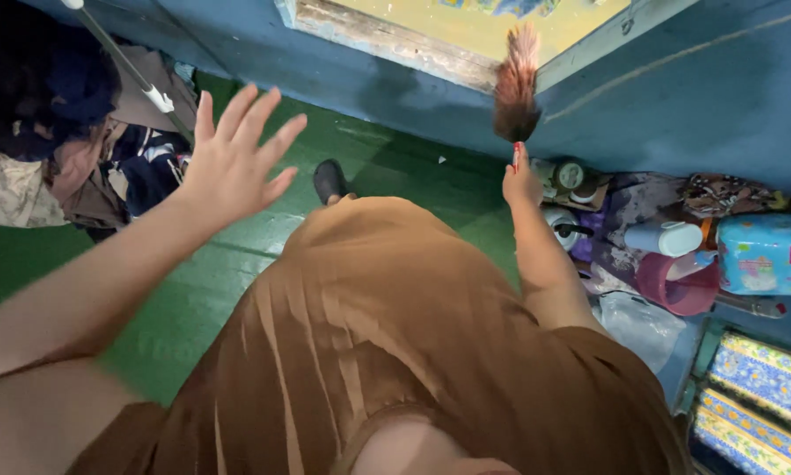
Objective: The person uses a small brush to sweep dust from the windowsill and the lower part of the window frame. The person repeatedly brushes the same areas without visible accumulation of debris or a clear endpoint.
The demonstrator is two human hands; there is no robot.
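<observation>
My right hand (520,183) grips the red handle of a brown feather duster (516,88), whose tuft points up against the blue wall near a worn wooden frame (387,40). My left hand (233,158) is raised over the green floor with its fingers spread wide and nothing in it. A brown pleated skirt (387,325) fills the middle of the view, and a black shoe (329,180) shows past its hem.
A heap of clothes and bags (70,132) lies at the left with a white-tipped pole (123,66) across it. At the right sit jars, a pink basin (673,286), a white bottle (664,237), a blue packet (769,255) and patterned cloth (756,396).
</observation>
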